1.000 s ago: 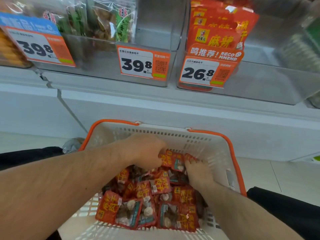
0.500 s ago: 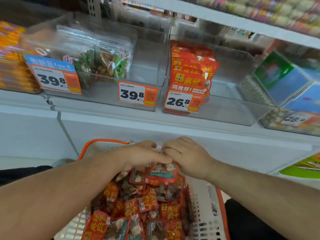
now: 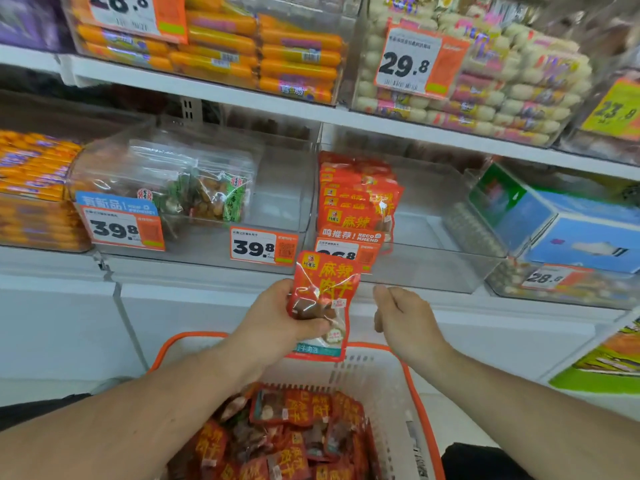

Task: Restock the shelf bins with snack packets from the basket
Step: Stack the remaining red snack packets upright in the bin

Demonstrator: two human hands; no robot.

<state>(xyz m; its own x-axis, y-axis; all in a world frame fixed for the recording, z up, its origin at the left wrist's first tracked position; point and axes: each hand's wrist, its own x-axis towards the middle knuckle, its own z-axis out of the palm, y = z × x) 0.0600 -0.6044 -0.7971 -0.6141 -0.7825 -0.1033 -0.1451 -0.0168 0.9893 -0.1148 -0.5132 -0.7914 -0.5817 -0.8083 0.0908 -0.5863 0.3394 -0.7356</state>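
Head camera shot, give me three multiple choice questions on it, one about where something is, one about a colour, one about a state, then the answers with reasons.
1. Where is the bin with matching red packets?
A. Middle shelf, behind the 26.8 tag
B. Top shelf
C. On the floor

2. What colour is the basket's rim?
A. Blue
B. Orange
C. Green

3. What is the right hand doing?
A. Gripping a packet
B. Resting in the basket
C. Raised, holding nothing

Answers:
1 A: the red packets stand in the clear bin on the middle shelf, behind that tag.
2 B: the basket has an orange rim.
3 C: the right hand is up and empty; the left hand holds the packet.
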